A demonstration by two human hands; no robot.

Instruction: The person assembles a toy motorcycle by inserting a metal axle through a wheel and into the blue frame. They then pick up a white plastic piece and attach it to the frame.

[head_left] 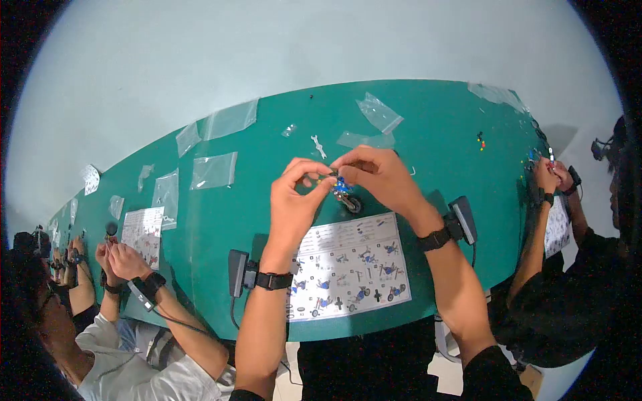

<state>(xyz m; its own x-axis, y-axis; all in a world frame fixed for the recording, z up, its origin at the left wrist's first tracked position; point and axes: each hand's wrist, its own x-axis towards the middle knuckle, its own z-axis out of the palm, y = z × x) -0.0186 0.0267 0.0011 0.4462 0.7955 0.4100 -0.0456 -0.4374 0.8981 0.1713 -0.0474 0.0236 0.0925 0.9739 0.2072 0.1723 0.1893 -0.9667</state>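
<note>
Between both hands, above the green table, is a small blue toy motorcycle (342,186), partly built, with one black wheel (352,204) hanging toward me. My left hand (301,186) pinches it from the left with thumb and fingertips. From the right, my right hand (376,175) closes its thumb and forefinger on a small dark part at the top of the toy. The fingertips hide much of that part. Under my forearms lies a printed instruction sheet (351,267) with pictures of the motorcycle's building steps.
A small white wrench (319,146) lies beyond my hands. Clear plastic bags (214,171) are spread over the green table (267,140). Small red and yellow pieces (481,142) sit at the right. Co-workers' hands (124,261) work at the left, and another person's hands (550,176) at the right.
</note>
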